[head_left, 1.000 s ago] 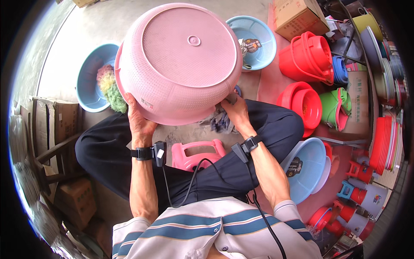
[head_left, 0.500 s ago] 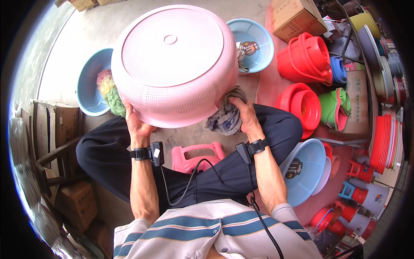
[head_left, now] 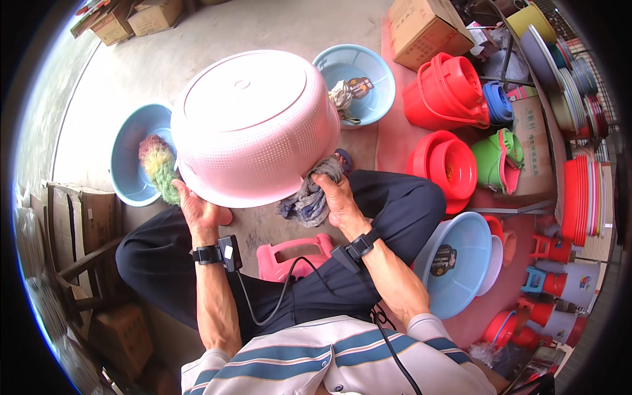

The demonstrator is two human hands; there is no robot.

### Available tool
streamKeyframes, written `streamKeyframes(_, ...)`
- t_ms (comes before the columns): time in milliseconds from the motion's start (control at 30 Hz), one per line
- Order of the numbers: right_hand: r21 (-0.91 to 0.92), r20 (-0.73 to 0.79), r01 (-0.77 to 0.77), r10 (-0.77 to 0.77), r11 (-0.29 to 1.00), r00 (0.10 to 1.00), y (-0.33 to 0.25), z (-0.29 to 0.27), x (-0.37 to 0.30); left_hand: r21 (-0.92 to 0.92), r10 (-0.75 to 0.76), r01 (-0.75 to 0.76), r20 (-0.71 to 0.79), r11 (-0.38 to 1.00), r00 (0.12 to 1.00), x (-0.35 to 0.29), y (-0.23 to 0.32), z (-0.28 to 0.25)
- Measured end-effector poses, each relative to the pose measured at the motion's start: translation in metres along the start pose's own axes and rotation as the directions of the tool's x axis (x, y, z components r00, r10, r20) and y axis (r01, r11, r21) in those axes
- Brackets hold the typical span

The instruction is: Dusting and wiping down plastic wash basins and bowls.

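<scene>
A large pink perforated basket (head_left: 257, 145) is held up over my lap, tilted with its round base toward the far side. My left hand (head_left: 199, 209) is closed on its rim at the near left. My right hand (head_left: 339, 205) grips a crumpled grey cloth (head_left: 313, 194) against the basket's near right side. Close to my left fingertips is a fluffy duster (head_left: 158, 166) in red, yellow and green. It lies over the edge of a blue basin (head_left: 125, 158); its handle, if any, is not visible.
Below the basket stands a pink stool (head_left: 276, 260). A light-blue basket (head_left: 378, 69) with a pale cloth (head_left: 340, 99) sits beyond. At right are a red bucket (head_left: 428, 108), red basins (head_left: 454, 174), a green bucket (head_left: 490, 158) and another blue basket (head_left: 471, 270). Cardboard boxes (head_left: 95, 214) stand at left.
The pink basket has tipped, so less of its base and more of its side wall shows. My right hand and the cloth have shifted left along the rim. The whole view has also shifted somewhat.
</scene>
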State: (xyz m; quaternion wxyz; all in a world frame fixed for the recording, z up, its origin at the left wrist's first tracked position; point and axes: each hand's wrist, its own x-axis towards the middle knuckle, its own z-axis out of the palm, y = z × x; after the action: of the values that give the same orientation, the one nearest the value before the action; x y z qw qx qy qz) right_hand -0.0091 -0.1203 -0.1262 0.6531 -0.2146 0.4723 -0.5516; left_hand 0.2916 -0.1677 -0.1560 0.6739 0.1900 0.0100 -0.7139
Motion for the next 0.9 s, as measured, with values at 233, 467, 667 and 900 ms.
streamKeyframes(233, -0.019, -0.025, 0.058, -0.059, 0.998, 0.998, 0.025, 0.021, -0.006, -0.042, -0.02, 0.004, -0.393, 0.999, 0.919, -0.021, -0.08, 0.005)
streamKeyframes(467, -0.166, -0.097, -0.021, 0.004, 0.986, 0.995, 0.03, 0.025, -0.002, 0.144, -0.033, 0.084, -0.327, 0.986, 0.944, -0.013, -0.065, 0.019)
streamKeyframes(667, -0.245, -0.167, 0.033, -0.076, 0.969, 0.983, -0.013, -0.002, 0.026, 0.207, 0.057, 0.009, -0.31, 0.978, 0.949, -0.018, -0.029, 0.022)
streamKeyframes(900, -0.431, -0.11, 0.078, -0.138, 0.899, 0.984, -0.071, -0.028, 0.058, 0.165, -0.017, 0.065, -0.277, 0.984, 0.961, -0.016, -0.023, 0.013)
